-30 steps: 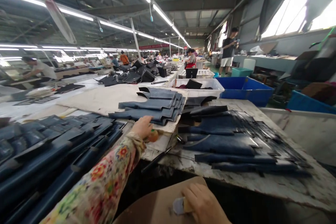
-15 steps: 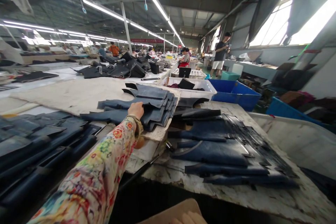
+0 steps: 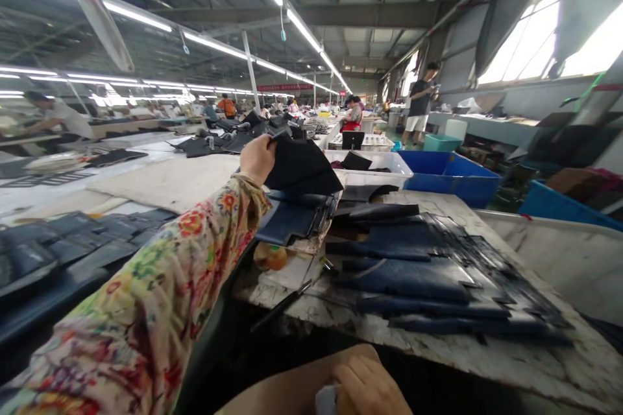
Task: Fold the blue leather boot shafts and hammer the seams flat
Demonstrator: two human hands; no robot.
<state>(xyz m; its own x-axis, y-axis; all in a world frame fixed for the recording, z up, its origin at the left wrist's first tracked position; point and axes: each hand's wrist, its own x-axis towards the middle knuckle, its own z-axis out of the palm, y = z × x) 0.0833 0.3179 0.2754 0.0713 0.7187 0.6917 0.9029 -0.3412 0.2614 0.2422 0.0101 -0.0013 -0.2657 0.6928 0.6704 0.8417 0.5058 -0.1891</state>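
My left hand (image 3: 257, 159), in a floral sleeve, pinches the upper edge of a dark leather piece (image 3: 306, 168). That piece is raised, its black underside towards me. Below it lies a stack of dark blue leather pieces (image 3: 285, 224). At the bottom edge, my right hand (image 3: 367, 384) is closed beside a tan board with a rounded corner (image 3: 296, 376). Something whitish shows by its fingers, too cut off to name. More blue leather pieces (image 3: 409, 279) overlap in rows to the right, and others (image 3: 73, 253) are spread on the left.
A worn, stained tabletop (image 3: 516, 363) carries the right-hand pieces. A dark stick-like tool (image 3: 282, 306) and an orange-tan round item (image 3: 270, 257) lie near its front. Behind are a white bin (image 3: 379, 178) and a blue bin (image 3: 452, 175). A person (image 3: 421, 104) stands farther back.
My left hand has risen from the stack, lifting and tilting one leather piece with it. My right hand shows more at the bottom edge. The view has shifted slightly left.
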